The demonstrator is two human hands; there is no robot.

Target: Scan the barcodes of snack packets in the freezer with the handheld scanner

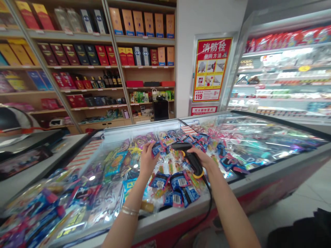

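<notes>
The scanner (192, 161) is over the loose packs on the freezer's glass, its head towards 10 o'clock and its handle towards 5. The right hand (202, 157) is wrapped around the handle. At 9 o'clock from the scanner's head, the left hand (147, 162) has its fingers drawn narrow on a blue packet (156, 148), which seems pinched between thumb and fingertips.

That packet is crumpled and partly covered by the fingers; a folded or shiny wrapper could spoil a reading, and I cannot tell which way its barcode faces. Other blue packs (178, 179) lie at 6 o'clock, some with barcodes upward, so a beam aimed too low could catch the wrong one. They overlap near the front rim (243, 182), where a sleeve-light nudge from either forearm could tip one over.

The cord (211, 198) leaves the handle at 5 o'clock and curls over the rim towards 7; pulled leftward, it could sweep packs off or snag. The slick pouches of the larger heap (45, 210), at 8 o'clock, could slide if the left elbow brushes them. Farther out, the shelves (98, 65) at 11 o'clock and the sign (210, 70) at 1 are well apart from both hands.
</notes>
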